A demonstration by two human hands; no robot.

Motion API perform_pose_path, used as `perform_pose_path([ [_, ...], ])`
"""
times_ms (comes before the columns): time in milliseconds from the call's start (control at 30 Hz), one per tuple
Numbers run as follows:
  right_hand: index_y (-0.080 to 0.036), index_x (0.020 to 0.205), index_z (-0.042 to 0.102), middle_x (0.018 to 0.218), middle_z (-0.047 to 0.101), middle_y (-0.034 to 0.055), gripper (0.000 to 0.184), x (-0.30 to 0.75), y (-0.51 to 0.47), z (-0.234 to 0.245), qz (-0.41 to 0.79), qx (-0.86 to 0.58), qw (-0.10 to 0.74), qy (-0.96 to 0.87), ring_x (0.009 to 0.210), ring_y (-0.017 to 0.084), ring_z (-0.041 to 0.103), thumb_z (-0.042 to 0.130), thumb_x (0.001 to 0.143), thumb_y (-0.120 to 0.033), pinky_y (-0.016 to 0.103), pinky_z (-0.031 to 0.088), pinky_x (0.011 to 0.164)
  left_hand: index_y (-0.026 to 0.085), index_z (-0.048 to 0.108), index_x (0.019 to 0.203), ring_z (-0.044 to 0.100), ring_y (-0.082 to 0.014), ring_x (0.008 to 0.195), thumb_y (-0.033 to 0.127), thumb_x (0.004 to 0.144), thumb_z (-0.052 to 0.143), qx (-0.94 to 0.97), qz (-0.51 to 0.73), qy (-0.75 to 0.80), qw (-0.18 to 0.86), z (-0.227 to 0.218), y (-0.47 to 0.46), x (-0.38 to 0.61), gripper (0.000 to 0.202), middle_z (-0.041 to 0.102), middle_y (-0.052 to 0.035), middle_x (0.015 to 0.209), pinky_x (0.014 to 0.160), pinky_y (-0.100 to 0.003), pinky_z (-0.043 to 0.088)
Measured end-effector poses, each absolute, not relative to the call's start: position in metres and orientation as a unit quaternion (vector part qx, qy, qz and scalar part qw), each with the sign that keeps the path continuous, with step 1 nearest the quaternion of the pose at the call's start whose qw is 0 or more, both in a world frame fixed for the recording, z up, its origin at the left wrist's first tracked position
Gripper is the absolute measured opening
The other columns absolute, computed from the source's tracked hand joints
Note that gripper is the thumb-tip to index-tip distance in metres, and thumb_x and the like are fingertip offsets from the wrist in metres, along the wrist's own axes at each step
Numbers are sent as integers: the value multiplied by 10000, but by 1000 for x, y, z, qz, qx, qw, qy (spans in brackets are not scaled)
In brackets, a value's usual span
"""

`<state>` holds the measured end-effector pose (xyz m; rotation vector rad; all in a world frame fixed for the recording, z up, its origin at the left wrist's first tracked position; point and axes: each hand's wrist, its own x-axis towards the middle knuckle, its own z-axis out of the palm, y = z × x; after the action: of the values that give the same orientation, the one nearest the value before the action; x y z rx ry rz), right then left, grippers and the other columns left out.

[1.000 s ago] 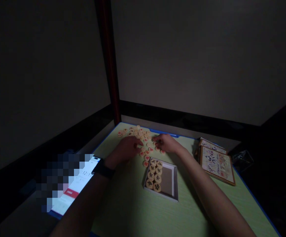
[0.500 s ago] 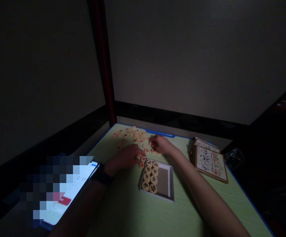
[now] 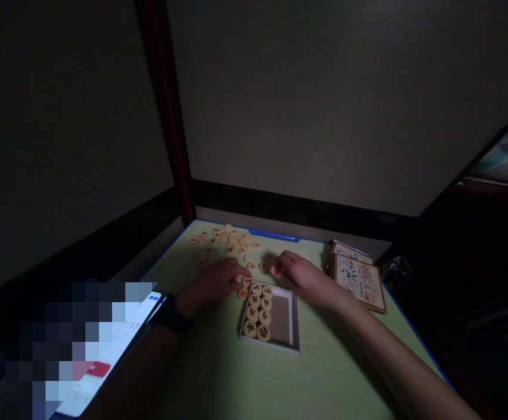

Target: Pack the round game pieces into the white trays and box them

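Several round wooden game discs [image 3: 225, 238] with red and black characters lie scattered at the far side of a green table [image 3: 219, 373]. A shallow grey box [image 3: 288, 315] near the middle holds two columns of black-marked discs [image 3: 257, 309] along its left side. My left hand [image 3: 216, 281], with a dark wristband, rests just left of the box's far corner, fingers curled on discs at its tips. My right hand [image 3: 300, 274] hovers over the box's far edge, fingertips pinched on a red-marked disc.
A lit phone screen [image 3: 100, 356] lies at the table's left front edge. A printed box lid [image 3: 359, 277] sits at the right, atop another flat piece. A dark red post [image 3: 166, 116] rises behind the table's far left corner. Walls close in behind.
Both hands drew back from the scattered pile toward the box. The right hand moved from the pile to the box's far edge with a disc. The view shifted left.
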<state>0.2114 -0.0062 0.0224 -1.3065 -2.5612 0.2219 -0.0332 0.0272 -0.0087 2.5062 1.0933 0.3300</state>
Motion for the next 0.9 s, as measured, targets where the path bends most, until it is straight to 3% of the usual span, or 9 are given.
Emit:
perform_pose_path([
  [233,-159,909,631,928,611,117,80,215,-49,3,21,-436,73,-897,905,247,539,579,913,-220,347,449,806,225,704,1062,606,-199,990,129,834,523,891,109,394,197,-13,27,-33,307,671,-55,1029,901,-316,465],
  [400,-160,991,599,903,630,89,162,213,-41,2,41,-451,106,-885,915,228,548,607,838,-106,320,431,809,227,681,1097,597,-193,1035,139,854,513,891,103,394,203,-17,30,-35,308,654,-57,1081,936,-315,445],
  [567,-174,944,583,843,638,69,124,216,-40,0,44,-463,105,-879,885,218,555,595,844,-102,296,412,763,219,672,1044,595,-193,1036,134,833,525,887,112,400,201,-17,29,-34,271,654,-49,1079,921,-312,441],
  [900,-180,897,615,788,660,63,55,207,-44,0,-24,-497,80,-864,849,224,572,622,881,-233,304,408,733,187,614,851,576,-184,868,222,846,521,881,119,413,197,-16,28,-30,99,628,-33,908,752,-287,419],
])
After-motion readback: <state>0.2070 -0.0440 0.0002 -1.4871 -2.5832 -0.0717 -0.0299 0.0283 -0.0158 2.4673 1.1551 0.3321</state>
